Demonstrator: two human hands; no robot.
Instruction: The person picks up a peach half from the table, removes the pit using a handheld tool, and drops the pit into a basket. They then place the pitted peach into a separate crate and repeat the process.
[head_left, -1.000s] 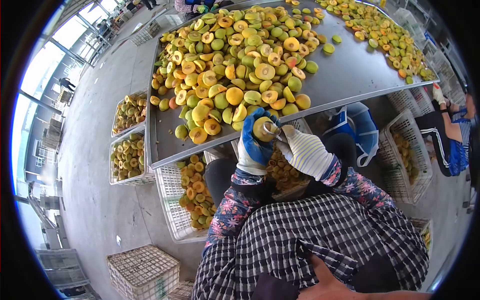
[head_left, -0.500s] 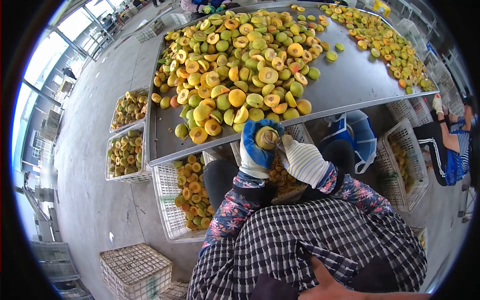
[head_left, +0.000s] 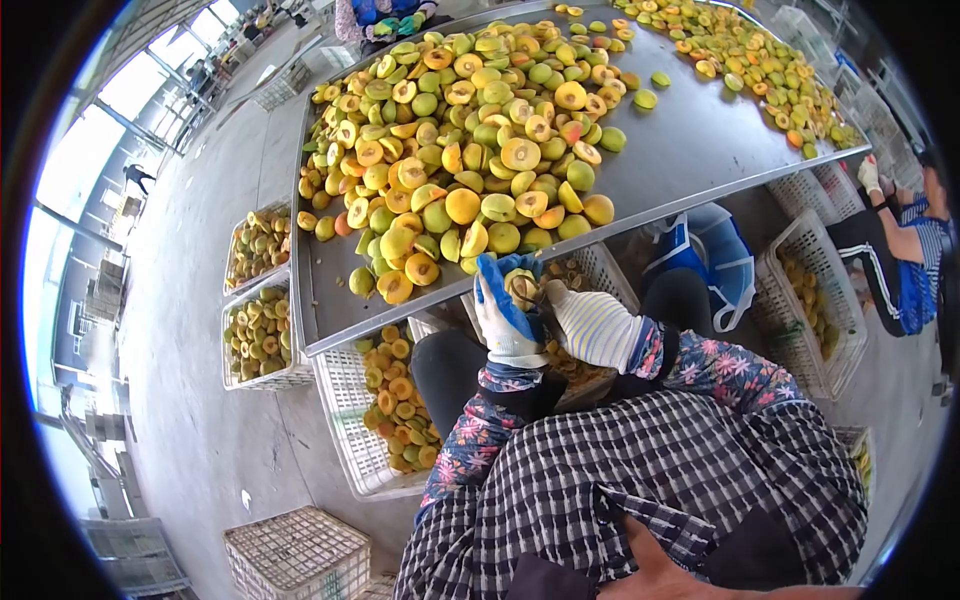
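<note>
Two white crates [head_left: 258, 235] of cut yellow-green fruit sit on the concrete floor at the left of the frame, one below the other. An upturned empty crate [head_left: 298, 553] lies at lower left. A third filled crate [head_left: 352, 440] stands under the near corner of the steel table [head_left: 700, 140]. The table top fills the upper middle, and its left part bears a heap of fruit halves [head_left: 470, 130].

Just below the table's near edge, at centre frame, my left hand [head_left: 505, 315], in a blue-and-white glove, is wrapped around one fruit half [head_left: 522, 288], cut face up. The fruit is held in the air above a crate [head_left: 612, 268] between my knees.

My right hand [head_left: 593, 325], in a striped glove, presses against the fruit from the right, fingers curled. I cannot tell whether it grips anything.

Right of my hands a blue apron [head_left: 715, 255] hangs under the table. Further right stands another crate [head_left: 810, 300] with fruit in it. A co-worker's gloved hand [head_left: 870, 178] shows at the far right edge.
</note>
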